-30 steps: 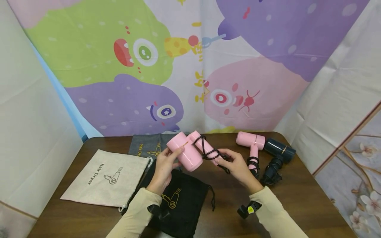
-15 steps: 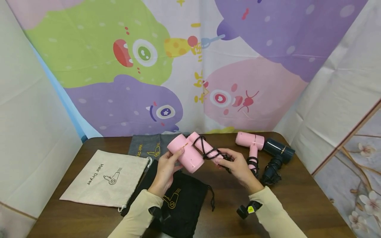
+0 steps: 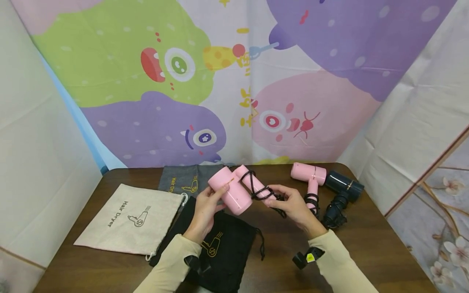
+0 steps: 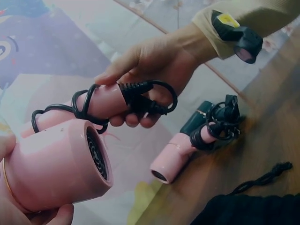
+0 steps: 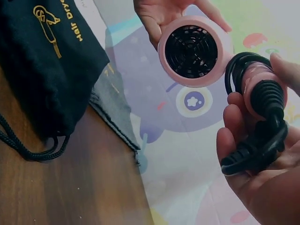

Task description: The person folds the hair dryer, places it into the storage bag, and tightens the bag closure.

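Both hands hold one pink hair dryer above the table, tilted. My left hand grips its barrel, thumb on the near side. At the handle end, my right hand holds the handle, round which a black cord is wrapped. The cord's thick sleeve and plug lie by the right palm in the right wrist view. A round black grille shows at one end of the barrel. Below the left hand lies a black drawstring bag with a gold dryer print.
Another pink hair dryer and a dark blue hair dryer lie at the right back, cords wrapped on their handles. To the left are a cream bag and a grey bag. A printed cloth hangs behind the table.
The held pink hair dryer has shifted slightly right and down, both hands keeping their grip. The bags and the other dryers stay where they were.
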`<control>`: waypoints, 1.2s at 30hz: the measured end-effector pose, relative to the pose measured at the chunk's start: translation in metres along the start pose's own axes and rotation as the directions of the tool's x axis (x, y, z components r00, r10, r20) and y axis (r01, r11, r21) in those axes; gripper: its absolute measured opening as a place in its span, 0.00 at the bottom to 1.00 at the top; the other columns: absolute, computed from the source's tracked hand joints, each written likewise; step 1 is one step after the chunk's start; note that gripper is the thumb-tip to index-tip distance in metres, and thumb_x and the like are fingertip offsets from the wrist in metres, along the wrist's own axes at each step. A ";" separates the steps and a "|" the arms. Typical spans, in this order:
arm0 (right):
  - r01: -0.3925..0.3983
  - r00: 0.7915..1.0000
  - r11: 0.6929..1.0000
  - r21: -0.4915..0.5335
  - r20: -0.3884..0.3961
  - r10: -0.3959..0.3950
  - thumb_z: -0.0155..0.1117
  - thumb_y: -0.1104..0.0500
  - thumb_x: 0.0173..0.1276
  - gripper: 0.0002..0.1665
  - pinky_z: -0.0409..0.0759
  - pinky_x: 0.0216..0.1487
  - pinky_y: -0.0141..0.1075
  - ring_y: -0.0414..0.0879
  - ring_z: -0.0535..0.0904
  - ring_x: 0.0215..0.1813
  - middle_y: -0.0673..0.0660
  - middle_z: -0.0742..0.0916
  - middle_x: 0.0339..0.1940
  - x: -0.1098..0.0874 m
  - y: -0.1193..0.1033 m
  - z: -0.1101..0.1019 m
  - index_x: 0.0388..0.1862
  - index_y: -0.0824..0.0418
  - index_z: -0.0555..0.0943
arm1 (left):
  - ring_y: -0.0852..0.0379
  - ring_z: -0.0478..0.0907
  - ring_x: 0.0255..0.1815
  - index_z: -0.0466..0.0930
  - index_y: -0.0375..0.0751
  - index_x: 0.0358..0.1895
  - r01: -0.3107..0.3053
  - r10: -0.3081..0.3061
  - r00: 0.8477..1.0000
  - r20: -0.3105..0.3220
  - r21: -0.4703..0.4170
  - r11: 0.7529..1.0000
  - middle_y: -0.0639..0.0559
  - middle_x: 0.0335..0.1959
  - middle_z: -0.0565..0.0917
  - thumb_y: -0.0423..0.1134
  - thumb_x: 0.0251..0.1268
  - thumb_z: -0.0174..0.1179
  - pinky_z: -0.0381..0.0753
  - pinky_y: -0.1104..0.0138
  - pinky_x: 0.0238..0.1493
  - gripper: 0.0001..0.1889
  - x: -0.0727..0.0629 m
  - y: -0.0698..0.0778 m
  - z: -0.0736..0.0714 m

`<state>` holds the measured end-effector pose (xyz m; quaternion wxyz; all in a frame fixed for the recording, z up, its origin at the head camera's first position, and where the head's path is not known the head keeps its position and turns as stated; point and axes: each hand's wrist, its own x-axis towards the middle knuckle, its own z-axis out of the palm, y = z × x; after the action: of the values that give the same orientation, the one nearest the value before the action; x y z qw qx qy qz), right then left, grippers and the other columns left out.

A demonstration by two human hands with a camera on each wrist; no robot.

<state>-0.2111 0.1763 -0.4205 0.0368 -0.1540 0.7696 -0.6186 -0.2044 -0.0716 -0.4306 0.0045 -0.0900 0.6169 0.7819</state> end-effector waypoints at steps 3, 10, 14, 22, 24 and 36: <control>-0.004 1.000 1.000 -0.003 -0.009 0.004 0.70 0.67 0.59 0.26 0.79 0.39 0.27 0.35 0.78 0.41 0.50 0.85 0.39 0.000 0.001 0.000 0.56 0.74 0.78 | 0.58 0.80 0.47 0.70 0.30 0.62 0.006 -0.007 1.000 0.021 0.015 1.000 0.37 0.56 0.78 0.44 0.66 0.61 0.83 0.66 0.43 0.27 0.001 -0.002 0.000; -0.071 0.994 0.997 -0.006 -0.081 0.070 0.71 0.67 0.58 0.26 0.79 0.37 0.28 0.36 0.78 0.37 0.52 0.85 0.39 -0.002 0.006 0.002 0.56 0.73 0.78 | 0.55 0.78 0.52 0.67 0.30 0.64 0.024 -0.031 0.994 0.100 0.072 0.997 0.37 0.59 0.75 0.46 0.70 0.58 0.83 0.62 0.49 0.28 0.004 -0.007 -0.001; -0.097 0.989 0.995 0.030 -0.105 0.099 0.71 0.67 0.57 0.27 0.79 0.36 0.29 0.36 0.78 0.36 0.48 0.85 0.36 -0.002 0.007 0.001 0.56 0.74 0.78 | 0.57 0.80 0.47 0.67 0.29 0.63 0.008 -0.021 0.991 0.130 0.101 0.995 0.36 0.57 0.77 0.45 0.70 0.57 0.84 0.62 0.47 0.27 0.005 -0.011 -0.003; -0.113 0.983 0.991 0.077 -0.137 0.123 0.69 0.67 0.58 0.28 0.78 0.35 0.28 0.36 0.77 0.34 0.42 0.85 0.33 -0.006 0.008 -0.004 0.57 0.76 0.77 | 0.59 0.79 0.41 0.69 0.29 0.62 0.007 -0.037 0.978 0.205 0.145 0.989 0.40 0.50 0.80 0.44 0.69 0.58 0.84 0.59 0.49 0.26 0.007 -0.014 -0.006; -0.113 0.981 0.991 0.077 -0.146 0.124 0.69 0.67 0.58 0.28 0.78 0.34 0.28 0.36 0.77 0.34 0.42 0.85 0.34 -0.008 0.006 -0.004 0.58 0.76 0.76 | 0.59 0.80 0.41 0.69 0.29 0.61 0.005 -0.040 0.975 0.220 0.156 0.988 0.41 0.49 0.81 0.43 0.70 0.58 0.83 0.56 0.51 0.24 0.007 -0.015 -0.007; -0.108 0.978 0.992 0.066 -0.175 0.118 0.69 0.68 0.59 0.28 0.77 0.35 0.27 0.35 0.75 0.35 0.40 0.83 0.34 -0.010 0.005 -0.009 0.58 0.76 0.76 | 0.52 0.82 0.47 0.68 0.26 0.63 -0.163 -0.064 0.896 0.440 0.459 0.873 0.32 0.53 0.81 0.40 0.66 0.61 0.83 0.61 0.44 0.27 -0.006 -0.029 -0.015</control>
<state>-0.2051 0.1881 -0.4244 0.0071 -0.0530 0.7597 -0.6481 -0.1931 -0.0782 -0.4614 0.1463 0.1101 0.7775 0.6016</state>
